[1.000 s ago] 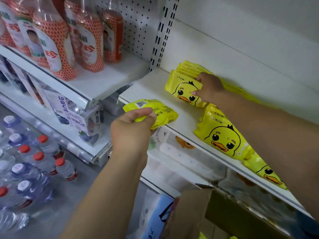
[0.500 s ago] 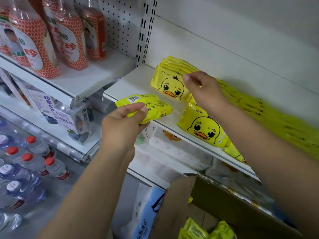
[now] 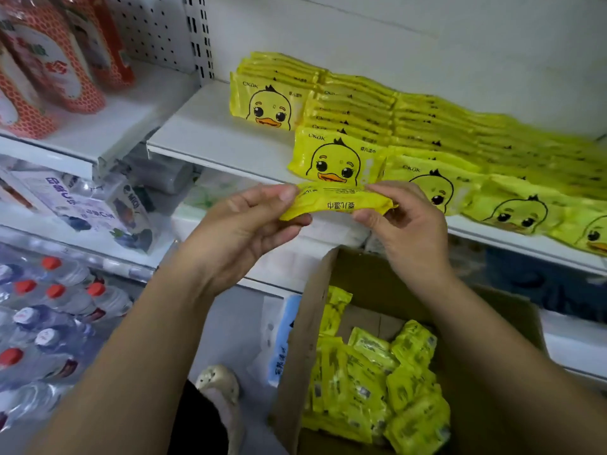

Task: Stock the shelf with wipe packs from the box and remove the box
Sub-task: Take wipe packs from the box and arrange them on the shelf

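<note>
A yellow wipe pack [image 3: 338,201] is held level in front of the white shelf [image 3: 213,142], just below its front edge. My left hand [image 3: 243,224] pinches its left end and my right hand [image 3: 404,221] pinches its right end. On the shelf stand several rows of yellow duck-print wipe packs [image 3: 335,159], leaning back toward the wall. Below my right forearm, the open cardboard box [image 3: 302,339] holds several more yellow packs [image 3: 377,382].
Orange bottles [image 3: 49,67] stand on the neighbouring shelf at upper left. Boxed goods [image 3: 98,208] fill the shelf under it. Red-capped water bottles [image 3: 49,316] lie on the floor at left. A blue and white package [image 3: 279,339] stands beside the box.
My right hand left the packs on the shelf and came down to take the right end of the pack my left hand holds. The view dropped, showing the box's inside.
</note>
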The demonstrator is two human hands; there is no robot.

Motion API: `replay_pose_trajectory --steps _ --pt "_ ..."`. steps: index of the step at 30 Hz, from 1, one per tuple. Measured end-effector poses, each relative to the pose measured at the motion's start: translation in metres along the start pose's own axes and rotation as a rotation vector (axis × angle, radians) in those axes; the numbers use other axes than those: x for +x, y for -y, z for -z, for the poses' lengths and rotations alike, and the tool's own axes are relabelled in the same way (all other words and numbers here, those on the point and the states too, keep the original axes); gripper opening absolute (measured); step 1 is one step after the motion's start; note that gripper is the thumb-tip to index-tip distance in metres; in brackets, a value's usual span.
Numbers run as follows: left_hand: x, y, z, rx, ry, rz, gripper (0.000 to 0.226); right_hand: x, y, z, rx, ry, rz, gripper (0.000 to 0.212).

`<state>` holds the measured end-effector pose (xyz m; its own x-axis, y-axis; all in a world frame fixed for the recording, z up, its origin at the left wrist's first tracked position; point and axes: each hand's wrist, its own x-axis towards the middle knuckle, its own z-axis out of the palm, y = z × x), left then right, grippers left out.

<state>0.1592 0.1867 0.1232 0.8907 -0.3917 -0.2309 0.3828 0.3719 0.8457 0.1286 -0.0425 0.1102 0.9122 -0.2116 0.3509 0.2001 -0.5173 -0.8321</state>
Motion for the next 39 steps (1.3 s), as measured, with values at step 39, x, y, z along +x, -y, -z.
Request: replay_pose_trajectory --steps 39 --pt "0.03 0.029 -0.049 0.078 -0.268 -0.002 0.027 -0.021 -0.001 0.038 0.204 -0.345 -0.49 0.065"
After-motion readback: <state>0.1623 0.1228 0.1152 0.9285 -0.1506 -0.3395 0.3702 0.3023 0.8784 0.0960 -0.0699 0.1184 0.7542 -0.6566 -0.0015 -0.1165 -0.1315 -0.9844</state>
